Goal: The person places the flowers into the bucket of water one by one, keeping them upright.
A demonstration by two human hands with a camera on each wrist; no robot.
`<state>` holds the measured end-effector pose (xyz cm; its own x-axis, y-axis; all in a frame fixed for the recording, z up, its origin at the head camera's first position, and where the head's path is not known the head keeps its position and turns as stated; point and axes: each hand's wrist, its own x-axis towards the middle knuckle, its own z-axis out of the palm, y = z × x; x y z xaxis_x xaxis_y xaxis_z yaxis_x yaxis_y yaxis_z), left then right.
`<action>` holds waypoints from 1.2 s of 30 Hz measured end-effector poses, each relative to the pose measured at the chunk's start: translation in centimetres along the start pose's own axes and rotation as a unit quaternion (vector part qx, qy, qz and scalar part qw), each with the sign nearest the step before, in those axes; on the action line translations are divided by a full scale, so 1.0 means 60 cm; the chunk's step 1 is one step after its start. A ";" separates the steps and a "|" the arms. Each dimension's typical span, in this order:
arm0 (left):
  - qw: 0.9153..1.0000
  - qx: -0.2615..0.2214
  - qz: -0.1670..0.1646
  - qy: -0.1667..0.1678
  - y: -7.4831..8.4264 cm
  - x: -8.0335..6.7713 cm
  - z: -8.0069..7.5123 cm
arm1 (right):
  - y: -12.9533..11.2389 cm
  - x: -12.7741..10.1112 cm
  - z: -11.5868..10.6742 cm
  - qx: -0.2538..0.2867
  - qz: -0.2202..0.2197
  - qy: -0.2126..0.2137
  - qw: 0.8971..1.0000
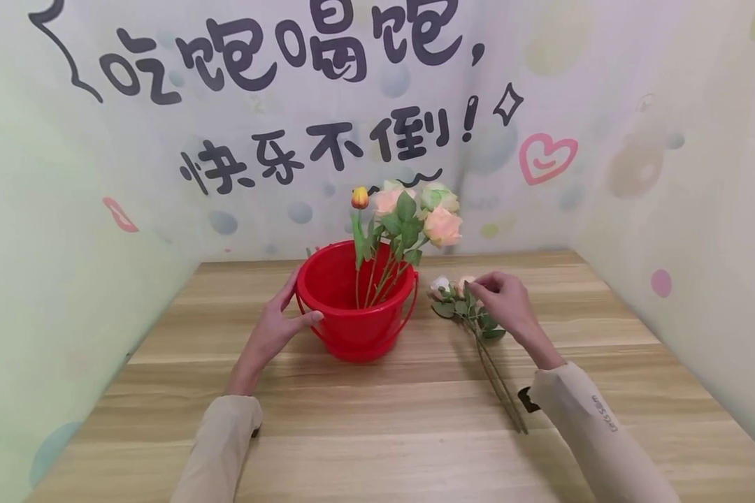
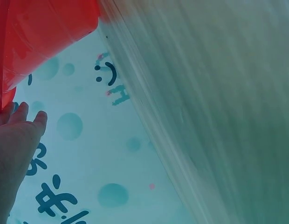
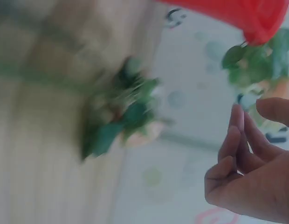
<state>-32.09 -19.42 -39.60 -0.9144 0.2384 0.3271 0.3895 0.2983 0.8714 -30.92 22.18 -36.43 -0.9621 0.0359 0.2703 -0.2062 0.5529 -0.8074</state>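
Observation:
A red bucket stands on the table with several artificial flowers in it: a yellow-orange tulip and pale pink and greenish roses. My left hand rests against the bucket's left side, thumb and fingers spread along it. In the left wrist view, its fingertips lie at the bucket's rim, fairly straight. On the table to the right lie rose stems with a white bloom and a peach one. My right hand hovers over these blooms; its thumb and fingers stand apart with nothing between them.
The wood-grain table reaches back to a printed fabric wall with black lettering. Side walls flank it. The bucket's red handle hangs down on its right side.

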 end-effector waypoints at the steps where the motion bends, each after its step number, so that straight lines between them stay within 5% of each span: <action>1: 1.000 0.000 0.000 -0.001 0.001 0.000 0.000 | 0.011 -0.003 -0.005 -0.001 0.010 -0.011 1.000; 8: 1.000 0.001 -0.003 -0.005 0.003 0.000 -0.001 | 0.065 -0.028 -0.015 -0.018 0.039 -0.072 0.997; 15: 1.000 -0.003 -0.006 -0.002 0.002 0.000 -0.003 | 0.079 -0.054 -0.008 -0.011 0.050 -0.130 0.990; 36: 1.000 0.002 0.011 -0.001 -0.002 0.003 -0.001 | 0.061 -0.063 0.031 -0.140 0.047 -0.144 0.978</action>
<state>-32.30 -19.48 -39.65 -0.9057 0.2465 0.3450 0.4093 0.2962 0.8630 -28.38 22.51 -41.41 -0.9931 -0.1167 0.0093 -0.0960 0.7664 -0.6351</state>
